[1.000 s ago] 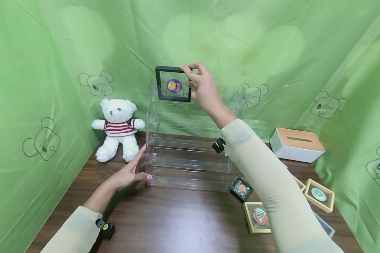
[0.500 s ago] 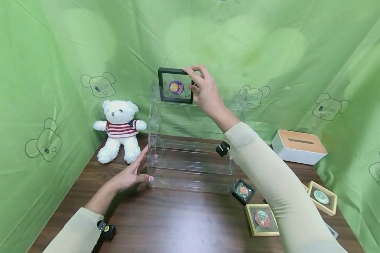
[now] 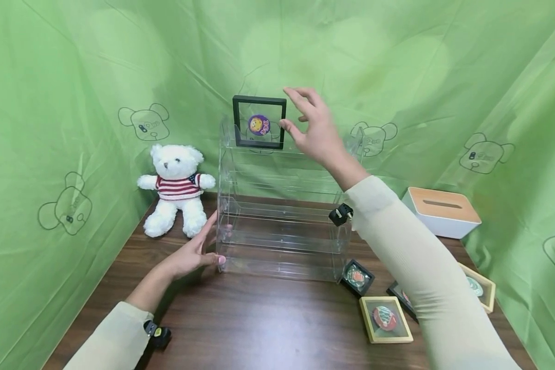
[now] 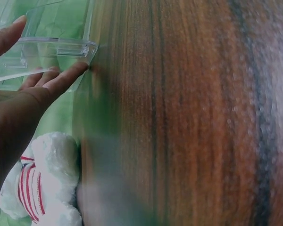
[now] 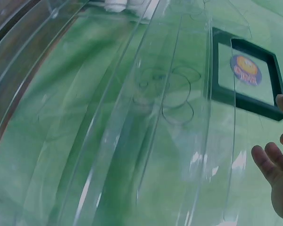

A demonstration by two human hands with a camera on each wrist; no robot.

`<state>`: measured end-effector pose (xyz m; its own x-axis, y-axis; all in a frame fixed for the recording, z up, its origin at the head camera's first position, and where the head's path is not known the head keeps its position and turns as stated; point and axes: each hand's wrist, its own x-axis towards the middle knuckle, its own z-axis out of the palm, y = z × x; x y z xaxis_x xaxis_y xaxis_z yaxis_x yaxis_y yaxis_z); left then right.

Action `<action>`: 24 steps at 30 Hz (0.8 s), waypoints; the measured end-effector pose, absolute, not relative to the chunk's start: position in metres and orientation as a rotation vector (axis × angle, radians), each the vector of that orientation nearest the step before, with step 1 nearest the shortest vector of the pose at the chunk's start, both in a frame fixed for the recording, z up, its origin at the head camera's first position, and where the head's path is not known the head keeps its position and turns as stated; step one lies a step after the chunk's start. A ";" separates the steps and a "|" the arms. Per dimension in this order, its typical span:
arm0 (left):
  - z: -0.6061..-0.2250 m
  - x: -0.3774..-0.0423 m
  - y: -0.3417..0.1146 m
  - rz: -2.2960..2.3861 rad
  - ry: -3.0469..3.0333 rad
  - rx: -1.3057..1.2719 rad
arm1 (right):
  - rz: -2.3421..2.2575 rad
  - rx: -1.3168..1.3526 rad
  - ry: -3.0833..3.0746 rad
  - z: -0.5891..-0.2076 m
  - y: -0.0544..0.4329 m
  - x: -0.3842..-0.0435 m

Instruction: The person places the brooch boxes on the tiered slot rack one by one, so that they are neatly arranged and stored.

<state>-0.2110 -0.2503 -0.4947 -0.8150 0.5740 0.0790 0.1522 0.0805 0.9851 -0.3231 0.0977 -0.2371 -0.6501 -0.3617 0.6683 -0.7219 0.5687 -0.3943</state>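
The black-rimmed frame (image 3: 259, 122) stands upright on the top tier of the clear stand (image 3: 282, 239), at the tier's left end, so that piece looks placed. Your right hand (image 3: 318, 126) is beside it with fingers spread, pinching nothing; whether your thumb touches the frame's right side, you cannot tell. Your left hand (image 3: 189, 257) steadies the stand's lower left side, fingers stretched along it and thumb at the front. What seems left lies toward the right edge of the worktop (image 3: 268, 324): a dark box frame (image 3: 356, 277) just beside the stand, a pale wooden frame (image 3: 386, 319) in front of that, another dark frame (image 3: 403, 299) partly behind your sleeve, and a second wooden frame (image 3: 481, 288) nearest that edge. For writing, the purple badge (image 5: 246, 70) carries lettering you cannot make out; marks on the curtain's (image 3: 351, 51) bear drawings are illegible too. At the far left corner, the teddy's (image 3: 178, 190) striped shirt shows no readable word.
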 end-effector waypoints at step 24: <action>-0.495 -0.212 -0.249 1.761 2.074 0.716 | 0.631 0.628 -2.390 -0.283 0.269 -0.279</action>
